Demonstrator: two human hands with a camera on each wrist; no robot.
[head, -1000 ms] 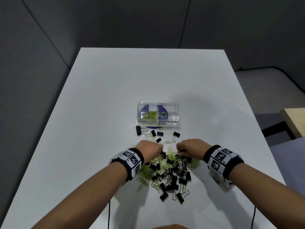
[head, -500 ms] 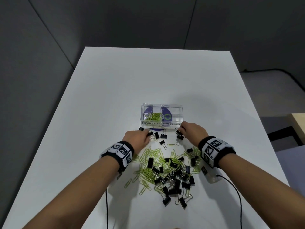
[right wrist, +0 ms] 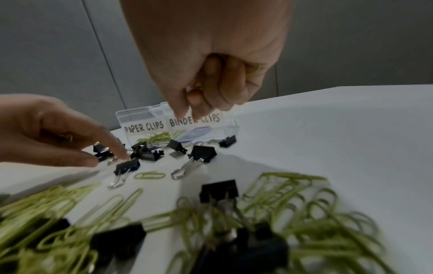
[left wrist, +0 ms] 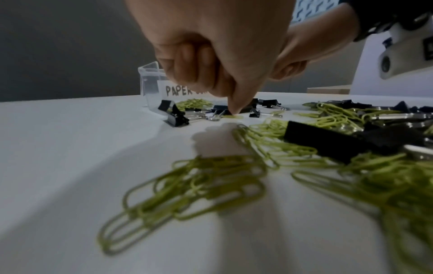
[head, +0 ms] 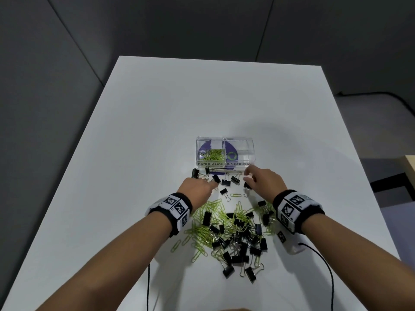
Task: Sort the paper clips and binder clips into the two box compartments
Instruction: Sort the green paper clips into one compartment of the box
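A clear two-part box (head: 225, 140) stands mid-table; its left compartment (head: 211, 154), labelled PAPER CLIPS, holds green paper clips, and the BINDER CLIPS compartment (head: 241, 153) looks empty. Several black binder clips (head: 225, 182) lie just in front of it. My left hand (head: 211, 187) is among them: its index fingertip (left wrist: 233, 111) presses a green clip on the table, and its curled fingers hold a yellowish clip (right wrist: 68, 137). My right hand (head: 248, 176) hovers before the box's right half, fingers curled round a green paper clip (right wrist: 255, 70).
A mixed pile of green paper clips and black binder clips (head: 233, 230) lies between my wrists. One loose paper clip (head: 235, 195) lies between pile and box. Black cables (head: 332, 265) trail off the table's near edge. The white table (head: 157, 131) runs far beyond the box.
Both hands have left the pile and moved forward to the row of binder clips in front of the box. The pile is more spread out than before.
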